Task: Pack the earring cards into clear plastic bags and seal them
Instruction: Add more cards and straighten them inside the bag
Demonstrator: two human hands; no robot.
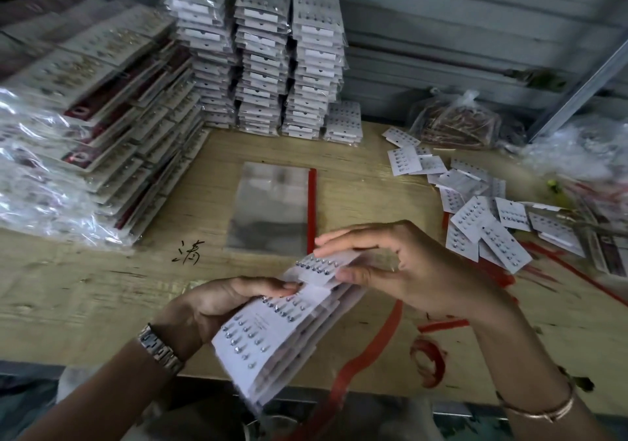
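My left hand (217, 301) grips a fanned stack of white earring cards (272, 335) near the table's front edge, thumb on top. My right hand (407, 270) pinches the topmost card (319, 265) between thumb and fingers at the far end of the stack. A pile of clear plastic bags with a red strip (272, 209) lies flat on the table just beyond the hands. Loose earring cards (486, 223) are scattered to the right.
Tall stacks of bagged cards (289, 56) stand at the back. Larger bagged cards (112, 128) pile up on the left. Red peel strips (428, 359) litter the wooden table (85, 291) at right. A plastic bag of reddish items (455, 121) sits at the back right.
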